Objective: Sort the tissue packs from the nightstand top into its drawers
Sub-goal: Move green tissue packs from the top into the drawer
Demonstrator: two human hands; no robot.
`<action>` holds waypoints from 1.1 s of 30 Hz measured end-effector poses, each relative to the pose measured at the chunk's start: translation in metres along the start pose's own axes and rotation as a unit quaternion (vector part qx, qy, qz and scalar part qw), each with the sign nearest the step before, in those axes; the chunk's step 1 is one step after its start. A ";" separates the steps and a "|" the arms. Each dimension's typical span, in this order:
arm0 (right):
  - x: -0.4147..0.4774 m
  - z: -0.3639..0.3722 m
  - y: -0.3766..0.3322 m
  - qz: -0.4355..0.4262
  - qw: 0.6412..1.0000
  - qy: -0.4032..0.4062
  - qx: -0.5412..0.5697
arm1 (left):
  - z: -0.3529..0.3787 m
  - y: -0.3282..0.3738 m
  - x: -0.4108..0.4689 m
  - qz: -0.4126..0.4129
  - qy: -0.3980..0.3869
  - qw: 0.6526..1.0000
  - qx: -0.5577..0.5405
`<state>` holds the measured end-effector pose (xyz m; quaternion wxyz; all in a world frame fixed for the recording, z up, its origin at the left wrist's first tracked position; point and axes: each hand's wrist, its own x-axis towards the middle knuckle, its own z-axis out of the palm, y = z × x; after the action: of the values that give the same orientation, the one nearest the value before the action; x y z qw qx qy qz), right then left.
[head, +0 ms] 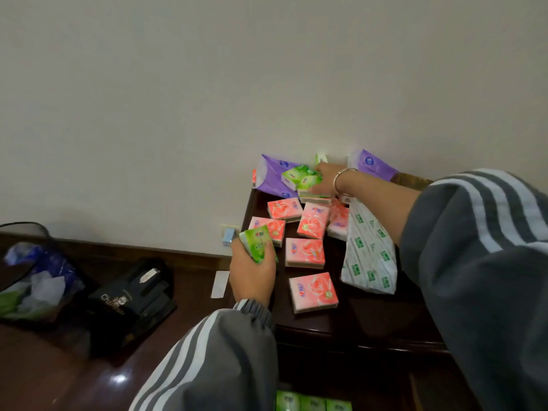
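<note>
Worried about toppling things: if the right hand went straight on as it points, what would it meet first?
The right hand seems to grip the green packs; just behind them lies the purple pack, then the wall, though depth is unclear.

free: nightstand (pixel 373 318) front strip | blocked: pink packs (pixel 304 252) mid, purple packs (pixel 271 178) rear

- Small pink plastic-wrapped tissue packs (pixel 304 252) lie flat across the dark wooden nightstand (pixel 370 315) (some touching).
- Small green tissue packs (pixel 296 173) heap at its back, against a large purple pack (pixel 268 179).
</note>
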<state>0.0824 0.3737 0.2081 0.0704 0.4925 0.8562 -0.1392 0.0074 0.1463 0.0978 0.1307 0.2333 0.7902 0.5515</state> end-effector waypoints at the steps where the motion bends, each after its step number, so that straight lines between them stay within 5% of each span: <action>1: 0.003 -0.001 0.000 0.003 1.000 -0.008 -0.003 | 0.000 0.000 0.000 0.000 -0.001 1.000 0.002; 6: 0.013 -0.005 0.000 0.012 0.999 -0.044 0.028 | 0.001 -0.001 0.001 0.011 -0.001 1.000 0.007; 12: 0.032 -0.016 0.004 0.067 0.971 0.160 0.162 | 0.001 0.000 -0.001 0.008 -0.011 1.000 0.011; 18: 0.048 -0.004 -0.005 0.115 0.959 0.060 0.251 | 0.002 0.000 -0.002 0.009 -0.014 1.000 0.012; 22: 0.048 -0.001 -0.010 0.136 0.952 0.098 0.256 | 0.003 -0.002 0.000 0.013 -0.015 1.000 0.004; 33: -0.012 -0.017 -0.003 0.080 0.839 0.265 0.469 | -0.001 0.000 -0.001 0.009 -0.029 0.999 0.021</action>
<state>0.0858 0.3675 0.2276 -0.3874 0.5515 0.6323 -0.3820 0.0080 0.1445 0.0985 0.1438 0.2590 0.7954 0.5288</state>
